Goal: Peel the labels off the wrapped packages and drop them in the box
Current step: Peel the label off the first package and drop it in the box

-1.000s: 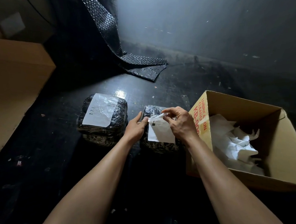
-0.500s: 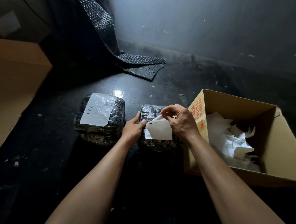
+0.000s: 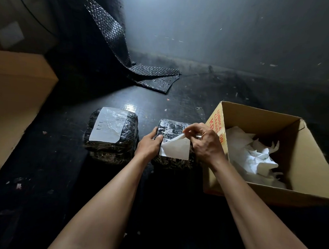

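Note:
Two black wrapped packages lie side by side on the dark floor. The left package carries a full white label on top. My left hand grips the left side of the right package. My right hand pinches the top corner of that package's white label, which is folded back toward me with its blank underside showing. Just right of it stands an open cardboard box holding several crumpled white labels.
A large closed cardboard box stands at the left. A sheet of black bubble wrap hangs down the dark wall and spreads onto the floor behind the packages. Small scraps litter the floor.
My right hand has pulled the label further down off the right package, so more of the black wrap shows at the top. My left hand stays on the package.

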